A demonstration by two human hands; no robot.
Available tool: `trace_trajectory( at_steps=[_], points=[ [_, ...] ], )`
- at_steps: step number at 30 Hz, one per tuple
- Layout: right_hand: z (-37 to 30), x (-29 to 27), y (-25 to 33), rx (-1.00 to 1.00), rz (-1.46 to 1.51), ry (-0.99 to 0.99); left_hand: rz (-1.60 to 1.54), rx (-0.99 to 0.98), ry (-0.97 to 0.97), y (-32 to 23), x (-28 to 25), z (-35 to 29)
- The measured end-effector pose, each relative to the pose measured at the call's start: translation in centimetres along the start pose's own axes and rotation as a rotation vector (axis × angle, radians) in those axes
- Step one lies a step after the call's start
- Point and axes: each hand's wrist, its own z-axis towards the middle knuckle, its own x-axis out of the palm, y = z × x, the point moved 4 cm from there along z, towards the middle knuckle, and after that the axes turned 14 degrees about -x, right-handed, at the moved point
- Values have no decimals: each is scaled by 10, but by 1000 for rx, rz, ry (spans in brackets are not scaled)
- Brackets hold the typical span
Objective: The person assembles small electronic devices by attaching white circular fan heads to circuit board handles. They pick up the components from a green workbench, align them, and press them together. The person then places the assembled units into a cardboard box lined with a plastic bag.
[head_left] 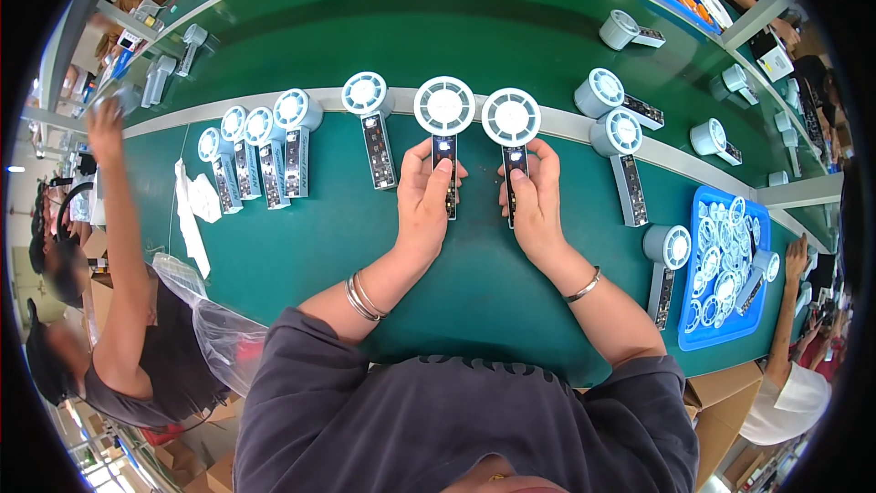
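Observation:
My left hand is closed around the handle of a handheld fan, whose white round slotted head points up. Its dark circuit board shows along the handle under my thumb. A second, similar fan is gripped upright in my right hand, thumb on its board. The two heads sit side by side, a small gap between them. Left of my left hand lies another fan with its board exposed. On the right, one more fan rests beyond my right hand.
Several fans line up at the left of the green table. A blue tray at the right holds white rings and a fan. White cloth lies at the left. A co-worker's arm reaches up at the far left.

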Motion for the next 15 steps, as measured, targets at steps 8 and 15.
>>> trace_trajectory(
  at_steps=[8, 15],
  points=[
    [-1, -1, -7, -1, -43, -1, 26, 23, -5, 3, 0, 2],
    [-1, -4, -9, 10, -59, -28, 6, -22, 8, 1, 0, -1]
  ],
)
